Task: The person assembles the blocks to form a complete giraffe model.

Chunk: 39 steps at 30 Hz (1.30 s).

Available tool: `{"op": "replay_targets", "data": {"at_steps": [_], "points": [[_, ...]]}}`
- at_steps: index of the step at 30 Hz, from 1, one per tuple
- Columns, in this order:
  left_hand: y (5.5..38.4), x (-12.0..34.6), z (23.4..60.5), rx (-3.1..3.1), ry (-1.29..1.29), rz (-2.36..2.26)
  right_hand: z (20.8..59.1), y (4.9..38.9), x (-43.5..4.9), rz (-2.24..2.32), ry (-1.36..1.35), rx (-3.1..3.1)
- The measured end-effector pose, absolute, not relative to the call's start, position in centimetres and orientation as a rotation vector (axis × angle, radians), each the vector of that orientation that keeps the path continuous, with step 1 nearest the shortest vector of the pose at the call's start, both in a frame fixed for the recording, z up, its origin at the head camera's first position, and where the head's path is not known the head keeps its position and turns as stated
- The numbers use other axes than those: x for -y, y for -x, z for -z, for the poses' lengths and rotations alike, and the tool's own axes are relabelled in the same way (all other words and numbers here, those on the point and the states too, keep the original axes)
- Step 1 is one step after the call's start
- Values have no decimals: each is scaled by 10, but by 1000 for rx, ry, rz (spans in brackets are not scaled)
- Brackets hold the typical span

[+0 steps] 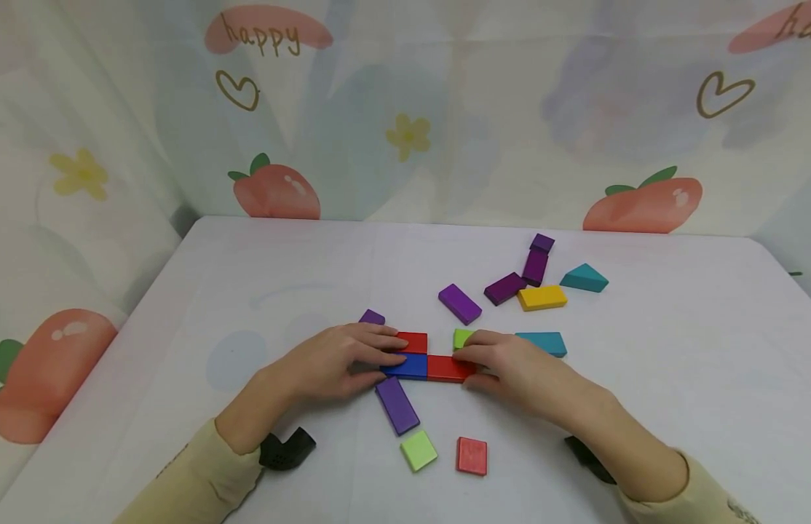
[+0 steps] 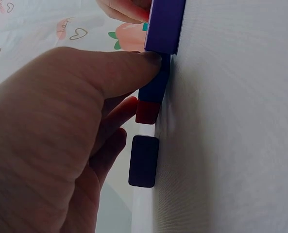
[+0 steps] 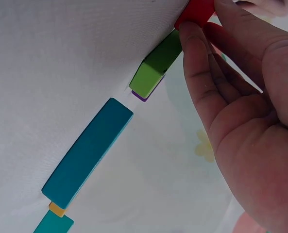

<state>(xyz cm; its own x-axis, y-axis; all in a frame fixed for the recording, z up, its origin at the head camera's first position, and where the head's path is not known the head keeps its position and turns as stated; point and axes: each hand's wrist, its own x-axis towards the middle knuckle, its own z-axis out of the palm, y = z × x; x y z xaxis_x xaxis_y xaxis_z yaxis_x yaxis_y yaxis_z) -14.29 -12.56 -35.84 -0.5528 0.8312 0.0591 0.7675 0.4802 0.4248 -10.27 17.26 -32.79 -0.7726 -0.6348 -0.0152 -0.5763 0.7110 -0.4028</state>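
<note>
In the head view my left hand (image 1: 336, 358) holds a blue block (image 1: 415, 367) at its left end. The left thumb (image 2: 129, 70) presses the blue block's near side, while another left finger reaches onto a red block (image 1: 415, 342) behind it. My right hand (image 1: 520, 367) pinches the right end of a second red block (image 1: 445, 369) between thumb and fingers. The blue block and this red block lie end to end in a row. A lime green block (image 1: 462, 337), partly hidden by the right hand, lies just behind.
Near me lie a purple block (image 1: 397, 406), a lime square (image 1: 418, 451) and a red square (image 1: 472, 456). Behind are a teal block (image 1: 543, 343), a yellow block (image 1: 542, 298), a teal triangle (image 1: 585, 279) and several purple blocks (image 1: 460, 304). A printed curtain (image 1: 484, 109) hangs behind the table.
</note>
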Motion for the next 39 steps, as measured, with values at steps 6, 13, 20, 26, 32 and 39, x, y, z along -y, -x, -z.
{"op": "replay_targets", "data": {"at_steps": [6,13,20,26,32,39], "points": [[142,125,358,-2569,-1369,-605,327,105,-177,633,965,-2787],[141,124,359,-2577,-1348,-607,323,114,-193,633,836,-2872],[140,124,358,-2575,-1332,-619,325,122,-201,599,799,-2825],[140,124,357,-2570,-1328,-647,326,127,-199,612,825,-2808],[141,124,358,-2565,-1331,-666,324,132,-192,654,885,-2770],[140,125,357,-2550,-1311,-680,325,135,-186,691,922,-2696]]}}
